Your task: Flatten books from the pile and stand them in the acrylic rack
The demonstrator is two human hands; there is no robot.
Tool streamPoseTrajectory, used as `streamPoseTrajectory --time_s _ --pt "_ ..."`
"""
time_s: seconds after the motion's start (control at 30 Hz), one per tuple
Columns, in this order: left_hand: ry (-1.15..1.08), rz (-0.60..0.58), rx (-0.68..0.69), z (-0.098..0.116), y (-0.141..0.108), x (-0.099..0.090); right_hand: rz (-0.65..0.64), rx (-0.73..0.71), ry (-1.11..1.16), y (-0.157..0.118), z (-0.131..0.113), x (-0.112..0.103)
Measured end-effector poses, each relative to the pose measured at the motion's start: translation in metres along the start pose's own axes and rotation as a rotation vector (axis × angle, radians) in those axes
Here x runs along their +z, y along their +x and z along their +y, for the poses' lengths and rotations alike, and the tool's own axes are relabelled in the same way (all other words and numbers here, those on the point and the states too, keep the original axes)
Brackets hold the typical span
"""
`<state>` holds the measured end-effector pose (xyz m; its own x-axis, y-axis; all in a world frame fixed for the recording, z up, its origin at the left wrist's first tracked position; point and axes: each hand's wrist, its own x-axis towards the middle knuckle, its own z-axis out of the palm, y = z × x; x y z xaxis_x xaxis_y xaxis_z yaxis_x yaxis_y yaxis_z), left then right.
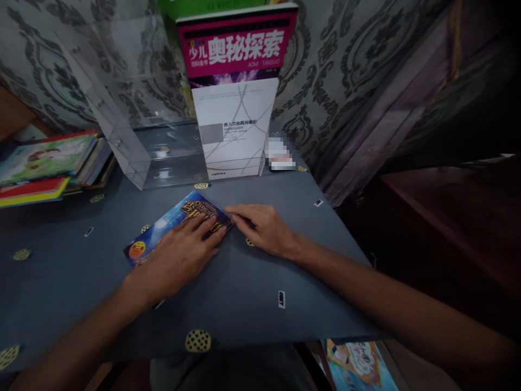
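Observation:
A blue book (163, 224) with gold lettering lies tilted on the grey-blue tablecloth (244, 288). Over its lower right part rests my left hand (189, 247), palm down, fingers spread and holding nothing. At the book's right corner is my right hand (260, 225), its thumb and index finger pinched together on that corner. The book's lower edge is partly hidden under my left hand and wrist.
Behind the book stands a clear acrylic rack (138, 163) holding a white booklet (240, 146) and a pink-topped book (240, 51). Stacked books (49, 157) lie at the left. Another colourful book (360, 364) is below the table's front edge.

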<state>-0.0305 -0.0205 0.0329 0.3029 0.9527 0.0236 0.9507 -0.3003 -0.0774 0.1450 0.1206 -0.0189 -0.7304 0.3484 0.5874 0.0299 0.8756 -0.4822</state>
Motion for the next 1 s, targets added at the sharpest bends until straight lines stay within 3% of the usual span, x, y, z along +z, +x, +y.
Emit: streamPoseTrajectory --time_s 0.13,0.27,0.4,0.5,0.7,1.0 --pt "-0.121 0.005 0.041 -0.008 -0.015 -0.001 -0.082 -0.143 -0.064 0.001 -0.002 -0.002" --pt "-0.28 -0.018 0.023 -0.022 -0.057 -0.006 -0.23 -0.282 -0.148 0.005 -0.002 -0.007" --pt "-0.327 -0.11 -0.041 -0.029 -0.101 -0.013 -0.261 -0.287 -0.216 0.004 -0.001 -0.007" --pt "-0.339 -0.133 -0.06 -0.03 -0.118 -0.013 -0.266 -0.27 -0.233 0.002 -0.001 -0.004" --pt "-0.349 -0.094 -0.121 -0.027 -0.118 -0.003 -0.247 -0.237 -0.242 0.012 0.01 0.007" --pt "-0.207 0.015 -0.162 -0.006 -0.098 0.011 -0.221 -0.163 -0.33 0.053 0.033 0.031"
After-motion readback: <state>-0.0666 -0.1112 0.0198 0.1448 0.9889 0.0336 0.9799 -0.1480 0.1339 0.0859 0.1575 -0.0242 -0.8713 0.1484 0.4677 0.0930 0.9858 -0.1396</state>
